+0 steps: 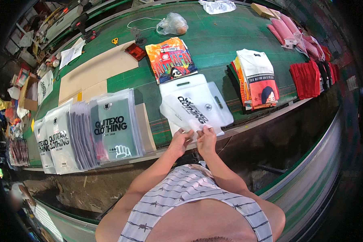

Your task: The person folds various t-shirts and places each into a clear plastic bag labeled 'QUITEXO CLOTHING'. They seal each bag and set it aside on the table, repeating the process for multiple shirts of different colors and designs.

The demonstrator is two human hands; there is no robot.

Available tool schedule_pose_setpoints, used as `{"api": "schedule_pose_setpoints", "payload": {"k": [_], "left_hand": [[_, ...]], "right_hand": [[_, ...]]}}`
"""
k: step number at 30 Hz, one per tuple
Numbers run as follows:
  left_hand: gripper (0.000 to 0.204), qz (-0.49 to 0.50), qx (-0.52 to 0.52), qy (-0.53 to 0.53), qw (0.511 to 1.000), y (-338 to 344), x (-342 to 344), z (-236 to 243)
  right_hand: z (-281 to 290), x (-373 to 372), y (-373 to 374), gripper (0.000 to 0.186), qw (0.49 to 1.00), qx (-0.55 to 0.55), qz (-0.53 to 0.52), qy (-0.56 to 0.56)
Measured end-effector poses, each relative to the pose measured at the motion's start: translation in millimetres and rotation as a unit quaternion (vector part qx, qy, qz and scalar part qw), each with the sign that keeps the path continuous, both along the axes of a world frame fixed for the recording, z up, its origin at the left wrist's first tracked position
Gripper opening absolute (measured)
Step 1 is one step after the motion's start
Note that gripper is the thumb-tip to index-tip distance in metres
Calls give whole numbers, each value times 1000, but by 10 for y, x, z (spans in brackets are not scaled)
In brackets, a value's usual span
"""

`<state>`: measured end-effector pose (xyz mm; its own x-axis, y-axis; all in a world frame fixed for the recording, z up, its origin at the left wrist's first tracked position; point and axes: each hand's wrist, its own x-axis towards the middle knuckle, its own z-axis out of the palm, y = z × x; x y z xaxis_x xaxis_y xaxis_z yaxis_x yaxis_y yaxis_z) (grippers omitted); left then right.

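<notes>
At the table's near edge, my left hand (181,142) and my right hand (206,139) are side by side with bent fingers, closed on the near edge of a frosted plastic bag (207,105). The bag has black print and a slot handle, and lies tilted. Beneath it is another frosted bag (183,83), its slot handle toward the far side. Just beyond lies a pile of folded T-shirts (171,60), an orange and multicoloured print on top. My fingertips are partly hidden by the bag and by each other.
Rows of filled printed bags (66,139) stand at left, beside a cardboard sheet (99,68). Folded T-shirts (260,76) and red garments (305,80) are at right, pink packages (286,30) behind. Yellow scissors (115,40) and a clear bag (172,25) lie farther back.
</notes>
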<state>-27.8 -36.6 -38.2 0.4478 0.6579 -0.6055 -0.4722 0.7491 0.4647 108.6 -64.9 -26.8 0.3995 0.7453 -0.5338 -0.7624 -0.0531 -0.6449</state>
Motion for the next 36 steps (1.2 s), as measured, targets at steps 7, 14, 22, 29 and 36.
{"api": "schedule_pose_setpoints", "payload": {"k": [7,14,22,29,36], "left_hand": [[67,-10,104,73,992,-20,-488,34],[61,-99,274,302,908,253,-873,-74],[70,243,269,239,901,1466,-725,90],[81,56,153,206,965,1367,-392,-77],[62,86,215,334,914,584,68,-155]], "right_hand": [[-445,692,306,25,984,-95,-130,70],[-151,947,341,33,989,-98,-94,-60],[-267,807,-29,24,994,55,-50,-75],[-526,197,-26,24,994,-90,51,29],[-491,184,97,28,973,-88,206,58]]}}
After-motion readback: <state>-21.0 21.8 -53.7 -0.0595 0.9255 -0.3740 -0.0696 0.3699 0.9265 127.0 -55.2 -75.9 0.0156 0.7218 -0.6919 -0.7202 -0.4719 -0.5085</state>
